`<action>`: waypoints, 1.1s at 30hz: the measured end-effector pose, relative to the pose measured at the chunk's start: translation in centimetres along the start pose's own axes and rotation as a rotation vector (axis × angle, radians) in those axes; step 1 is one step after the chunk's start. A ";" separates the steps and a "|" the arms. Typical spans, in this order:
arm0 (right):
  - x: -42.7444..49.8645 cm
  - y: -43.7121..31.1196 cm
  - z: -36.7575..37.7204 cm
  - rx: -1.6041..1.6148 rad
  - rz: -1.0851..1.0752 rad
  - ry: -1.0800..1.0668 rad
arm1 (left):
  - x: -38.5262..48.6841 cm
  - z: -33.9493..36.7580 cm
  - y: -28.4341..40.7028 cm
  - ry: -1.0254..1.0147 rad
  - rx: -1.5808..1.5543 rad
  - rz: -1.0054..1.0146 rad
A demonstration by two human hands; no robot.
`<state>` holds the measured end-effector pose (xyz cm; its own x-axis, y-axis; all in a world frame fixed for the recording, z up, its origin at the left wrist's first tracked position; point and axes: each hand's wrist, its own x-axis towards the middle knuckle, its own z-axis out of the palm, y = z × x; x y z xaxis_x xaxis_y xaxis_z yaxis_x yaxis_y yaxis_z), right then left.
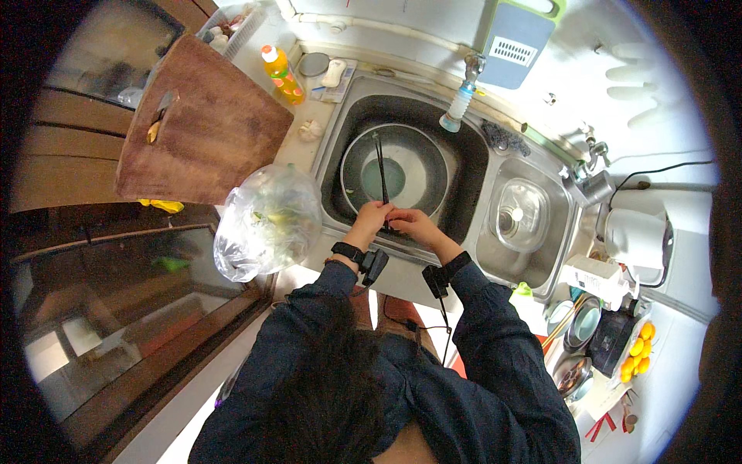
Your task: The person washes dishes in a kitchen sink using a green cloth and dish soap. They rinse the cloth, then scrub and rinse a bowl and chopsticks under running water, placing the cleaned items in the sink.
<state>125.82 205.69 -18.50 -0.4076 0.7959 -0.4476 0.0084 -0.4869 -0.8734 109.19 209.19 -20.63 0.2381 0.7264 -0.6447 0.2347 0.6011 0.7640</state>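
Note:
A pair of dark chopsticks (pixel 381 165) is held in my left hand (pixel 371 219), over the front rim of a round metal pan (pixel 426 174). The fingertips of my right hand (pixel 416 225) meet the left at the chopsticks' near end and pinch them there. From the hands, the chopsticks slant away across the pan, with small pale-green bits near their far tips. Shallow cloudy liquid lies at the bottom of the pan. The pan rests inside the large basin of a stainless-steel sink (pixel 472 200).
A faucet (pixel 464 98) hangs over the sink's back edge. Left stand a clear plastic bag (pixel 269 223) with greens, a wooden cutting board (pixel 203 127), a garlic bulb (pixel 310 131) and an orange drink bottle (pixel 283 75). A clear plastic container (pixel 519 214) sits in the small right basin.

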 end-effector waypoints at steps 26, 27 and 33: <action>18.6 16.4 -9.5 -1.816 -0.080 -0.161 | -3.0 -3.0 1.7 0.124 -0.227 -0.020; 18.4 15.4 -9.1 -1.786 -0.095 -0.112 | -3.0 -3.1 1.7 0.131 -0.205 -0.006; 13.7 7.8 -6.9 -1.010 0.223 0.398 | -2.6 -3.6 1.8 0.105 -0.149 0.033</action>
<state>126.62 215.31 -32.75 0.0168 0.8737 -0.4861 0.8596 -0.2609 -0.4393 105.59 209.55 -17.50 0.1420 0.7725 -0.6190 0.0842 0.6136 0.7851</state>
